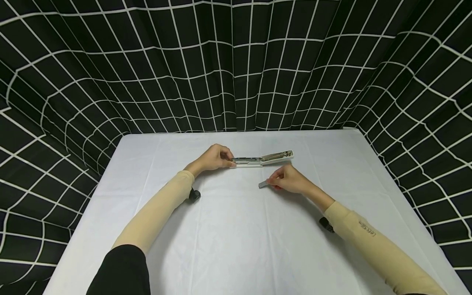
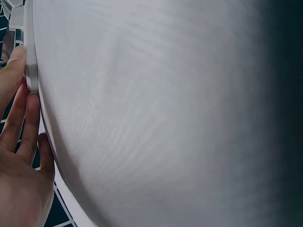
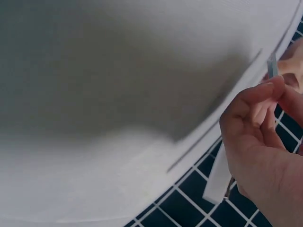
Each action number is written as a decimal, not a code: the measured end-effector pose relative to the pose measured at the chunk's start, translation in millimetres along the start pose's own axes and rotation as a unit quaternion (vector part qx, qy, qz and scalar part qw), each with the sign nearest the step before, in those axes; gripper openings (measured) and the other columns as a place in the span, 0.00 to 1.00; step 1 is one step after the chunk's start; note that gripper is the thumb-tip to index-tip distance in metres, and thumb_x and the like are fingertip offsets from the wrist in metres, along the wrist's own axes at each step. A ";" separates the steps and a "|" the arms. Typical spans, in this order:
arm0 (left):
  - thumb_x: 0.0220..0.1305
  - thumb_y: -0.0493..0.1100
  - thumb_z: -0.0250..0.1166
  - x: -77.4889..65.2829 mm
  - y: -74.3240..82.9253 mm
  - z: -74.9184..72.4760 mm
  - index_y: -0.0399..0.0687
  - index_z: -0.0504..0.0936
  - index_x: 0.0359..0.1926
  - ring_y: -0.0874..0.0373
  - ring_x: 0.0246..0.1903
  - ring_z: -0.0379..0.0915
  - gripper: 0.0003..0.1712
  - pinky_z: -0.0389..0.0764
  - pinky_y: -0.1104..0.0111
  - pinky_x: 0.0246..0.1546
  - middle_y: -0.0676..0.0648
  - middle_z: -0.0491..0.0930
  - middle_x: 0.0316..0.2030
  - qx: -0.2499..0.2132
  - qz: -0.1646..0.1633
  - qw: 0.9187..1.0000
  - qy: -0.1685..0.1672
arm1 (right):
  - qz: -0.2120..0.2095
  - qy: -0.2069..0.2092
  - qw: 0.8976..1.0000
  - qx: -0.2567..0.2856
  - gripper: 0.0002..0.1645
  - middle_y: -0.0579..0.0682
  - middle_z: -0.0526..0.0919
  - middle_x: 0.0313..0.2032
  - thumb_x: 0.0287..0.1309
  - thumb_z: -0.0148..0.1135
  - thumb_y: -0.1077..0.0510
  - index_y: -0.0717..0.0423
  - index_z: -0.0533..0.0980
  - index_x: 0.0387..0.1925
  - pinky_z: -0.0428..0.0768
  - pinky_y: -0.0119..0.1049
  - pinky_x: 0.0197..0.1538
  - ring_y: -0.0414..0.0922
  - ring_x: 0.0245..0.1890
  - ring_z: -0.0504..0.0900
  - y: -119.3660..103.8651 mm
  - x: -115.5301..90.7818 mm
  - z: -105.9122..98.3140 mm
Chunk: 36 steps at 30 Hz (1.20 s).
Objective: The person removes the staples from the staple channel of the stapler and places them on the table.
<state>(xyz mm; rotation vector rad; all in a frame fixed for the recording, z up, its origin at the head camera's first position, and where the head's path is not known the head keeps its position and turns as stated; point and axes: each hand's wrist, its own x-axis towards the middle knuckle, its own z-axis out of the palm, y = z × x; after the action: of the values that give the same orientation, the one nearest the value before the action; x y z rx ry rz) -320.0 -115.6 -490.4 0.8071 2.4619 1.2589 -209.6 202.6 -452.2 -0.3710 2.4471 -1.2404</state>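
Note:
A white stapler (image 1: 248, 165) lies opened out near the middle of the table, its metal magazine (image 1: 246, 159) showing and its cover (image 1: 280, 157) tilted up toward the right. With thumb and fingers, my left hand (image 1: 213, 158) grips the stapler's left end; the left wrist view has the thumb on top of the white body (image 2: 31, 52) and fingers along its end. My right hand (image 1: 290, 179) pinches a short grey strip of staples (image 1: 263, 184) between thumb and fingertips, in front of and below the raised cover. In the right wrist view the strip (image 3: 272, 67) sticks up past the fingertips.
A white cloth (image 1: 228, 229) covers the table. Black curtains (image 1: 206, 65) with a white grid enclose its back and sides. Dark wrist devices (image 1: 194, 195) hang under both beige sleeves.

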 end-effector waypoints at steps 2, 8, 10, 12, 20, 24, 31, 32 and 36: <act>0.62 0.39 0.81 0.0 -0.6 -0.6 0.43 0.91 0.38 0.59 0.38 0.83 0.07 0.83 0.71 0.44 0.45 0.90 0.40 0.000 0.001 1.000 0.000 | -0.001 -0.004 1.000 0.003 0.13 0.54 0.87 0.24 0.71 0.67 0.62 0.74 0.86 0.40 0.73 0.25 0.27 0.35 0.23 0.76 4.2 -0.3 1.6; 0.62 0.39 0.82 -1.0 -2.9 -2.0 0.43 0.91 0.38 0.60 0.37 0.82 0.08 0.83 0.71 0.44 0.45 0.90 0.40 0.001 0.004 1.000 0.003 | 0.001 -0.001 1.000 -0.010 0.12 0.51 0.86 0.23 0.70 0.68 0.62 0.72 0.87 0.37 0.74 0.25 0.27 0.35 0.22 0.76 9.5 1.1 4.0; 0.62 0.39 0.82 -1.8 -3.7 -2.1 0.43 0.91 0.38 0.60 0.37 0.81 0.08 0.83 0.71 0.44 0.46 0.90 0.40 -0.001 0.003 1.000 0.004 | 0.000 0.002 1.000 -0.028 0.11 0.50 0.86 0.22 0.69 0.69 0.62 0.70 0.87 0.35 0.72 0.26 0.26 0.34 0.21 0.74 8.9 1.6 4.5; 0.62 0.39 0.82 -2.6 -4.0 -2.3 0.43 0.91 0.38 0.60 0.37 0.81 0.07 0.83 0.71 0.44 0.46 0.90 0.40 -0.002 0.002 1.000 0.004 | -0.002 0.003 0.999 -0.047 0.11 0.49 0.85 0.20 0.68 0.69 0.62 0.68 0.87 0.33 0.70 0.26 0.25 0.34 0.20 0.73 7.4 1.8 4.8; 0.62 0.38 0.81 -3.3 -3.0 -3.1 0.43 0.91 0.38 0.60 0.38 0.82 0.07 0.83 0.72 0.45 0.44 0.90 0.41 0.002 -0.001 1.000 0.005 | 0.006 -0.010 0.995 -0.096 0.14 0.49 0.86 0.19 0.69 0.70 0.60 0.62 0.87 0.27 0.71 0.27 0.24 0.36 0.18 0.77 3.1 7.5 4.2; 0.63 0.38 0.81 -3.5 -1.5 -3.3 0.43 0.90 0.39 0.60 0.38 0.82 0.07 0.83 0.72 0.45 0.45 0.90 0.40 0.003 -0.001 1.000 0.006 | 0.009 -0.019 0.995 -0.102 0.15 0.48 0.86 0.19 0.69 0.71 0.58 0.61 0.86 0.25 0.69 0.27 0.24 0.37 0.19 0.77 3.4 9.5 0.2; 0.65 0.41 0.80 -3.3 -4.0 -1.7 0.45 0.90 0.40 0.57 0.41 0.84 0.07 0.83 0.67 0.51 0.46 0.91 0.41 0.026 0.004 1.000 0.012 | 0.001 -0.001 0.994 -0.109 0.17 0.45 0.83 0.18 0.70 0.70 0.54 0.61 0.87 0.27 0.71 0.29 0.27 0.37 0.20 0.75 0.8 11.2 -6.8; 0.65 0.41 0.80 -2.8 -4.9 -0.9 0.45 0.90 0.41 0.57 0.42 0.84 0.08 0.83 0.66 0.52 0.46 0.91 0.41 0.032 0.006 0.999 0.012 | -0.004 0.010 0.994 -0.113 0.17 0.46 0.83 0.18 0.70 0.70 0.54 0.61 0.87 0.28 0.71 0.30 0.27 0.37 0.20 0.75 -0.7 10.9 -8.7; 0.67 0.42 0.78 -1.1 -5.5 1.1 0.43 0.88 0.48 0.54 0.47 0.85 0.13 0.85 0.64 0.56 0.45 0.91 0.44 0.048 0.009 0.999 0.003 | -0.043 0.078 0.988 -0.130 0.13 0.51 0.87 0.24 0.70 0.68 0.57 0.62 0.87 0.33 0.72 0.30 0.29 0.37 0.22 0.74 -8.7 12.2 -19.9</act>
<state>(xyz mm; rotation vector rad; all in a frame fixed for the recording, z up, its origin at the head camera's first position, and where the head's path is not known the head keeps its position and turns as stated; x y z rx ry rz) -320.6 -118.1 -495.5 0.8522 2.5416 1.1579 -228.7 207.0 -436.8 -0.4714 2.7635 -1.0175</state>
